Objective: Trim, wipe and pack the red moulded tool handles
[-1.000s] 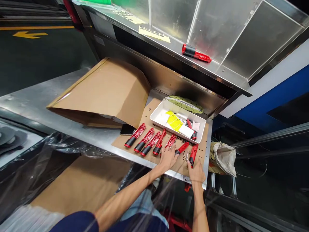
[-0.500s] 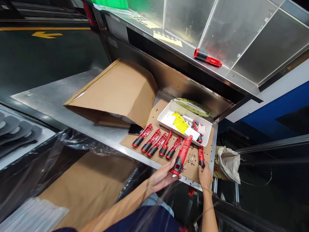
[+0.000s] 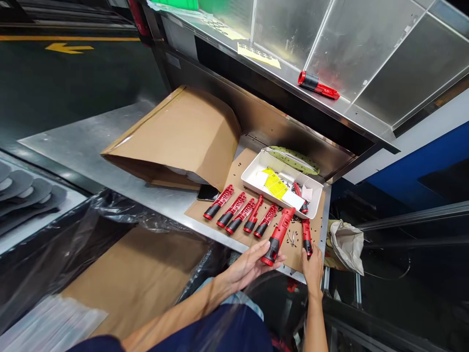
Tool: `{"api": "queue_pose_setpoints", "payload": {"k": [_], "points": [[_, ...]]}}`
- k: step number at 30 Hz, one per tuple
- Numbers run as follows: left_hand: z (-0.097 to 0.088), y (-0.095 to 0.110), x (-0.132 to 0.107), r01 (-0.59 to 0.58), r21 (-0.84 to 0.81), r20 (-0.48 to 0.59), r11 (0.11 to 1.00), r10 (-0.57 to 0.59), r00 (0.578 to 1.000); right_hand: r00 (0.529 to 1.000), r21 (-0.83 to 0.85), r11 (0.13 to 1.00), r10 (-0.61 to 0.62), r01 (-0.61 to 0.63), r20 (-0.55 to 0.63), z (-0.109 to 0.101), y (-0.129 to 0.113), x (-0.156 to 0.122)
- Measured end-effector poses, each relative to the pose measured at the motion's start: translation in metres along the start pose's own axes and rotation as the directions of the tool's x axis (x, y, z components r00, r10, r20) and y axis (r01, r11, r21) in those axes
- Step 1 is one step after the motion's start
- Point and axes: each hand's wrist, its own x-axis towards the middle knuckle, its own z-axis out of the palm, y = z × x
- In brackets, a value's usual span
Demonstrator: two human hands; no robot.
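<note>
My left hand (image 3: 246, 268) is wrapped round the black lower end of a red and black plastic tool housing (image 3: 279, 234), its smooth outer side up and its red end pointing away from me. At the right edge of the cardboard sheet, the fingers of my right hand (image 3: 313, 271) are around the near black end of a smaller-looking red and black housing (image 3: 307, 233); the grip is partly hidden. Several similar housing halves (image 3: 234, 210) lie in a slanted row to the left, most with ribbed insides showing. Small black parts and a few metal pins (image 3: 291, 238) lie between my hands.
Behind the row stands a white tray (image 3: 252, 183) with yellow labels and small parts. A large cardboard box (image 3: 176, 132) lies on the metal bench to the left, a phone (image 3: 207, 193) by its edge. Another housing (image 3: 318, 86) rests on the shelf above. A paper bag (image 3: 346, 244) stands right.
The housing in my left hand has turned slightly and sits a little further right. My right hand stays at the right-hand housing, its fingers a little wider apart. The view has shifted slightly.
</note>
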Motion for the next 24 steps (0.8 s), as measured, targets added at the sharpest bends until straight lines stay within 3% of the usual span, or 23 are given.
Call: {"api": "queue_pose_setpoints", "payload": {"k": [4, 8, 11, 13, 15, 20, 24], "points": [[-0.001, 0.004, -0.009, 0.037, -0.123, 0.028, 0.992, -0.034, 0.999, 0.993, 0.041, 0.997, -0.066, 0.07, -0.1, 0.005, -0.003, 0.001], [-0.001, 0.018, -0.027, 0.264, -0.283, 0.141, 0.922, -0.232, 0.962, 0.981, 0.075, 0.989, -0.111, 0.124, -0.156, 0.011, -0.005, 0.006], [0.0, 0.026, -0.041, 0.386, -0.508, 0.177, 0.77, -0.345, 0.922, 0.98, 0.091, 0.986, -0.121, 0.136, -0.159, 0.014, -0.004, 0.007], [0.002, 0.028, -0.048, 0.391, -0.68, 0.176, 0.621, -0.38, 0.908, 0.983, 0.101, 0.986, -0.114, 0.13, -0.146, 0.016, -0.002, 0.005], [0.004, 0.028, -0.052, 0.367, -0.748, 0.167, 0.553, -0.379, 0.91, 0.986, 0.114, 0.987, -0.099, 0.115, -0.137, 0.017, 0.0, 0.002], [0.008, 0.03, -0.056, 0.373, -0.802, 0.192, 0.465, -0.392, 0.9, 0.979, 0.177, 0.984, 0.011, 0.025, -0.202, 0.008, 0.005, -0.013], [0.014, 0.036, -0.054, 0.362, -0.859, 0.203, 0.362, -0.408, 0.89, 0.913, 0.282, 0.949, 0.234, -0.14, -0.334, -0.008, 0.026, -0.056]]}}
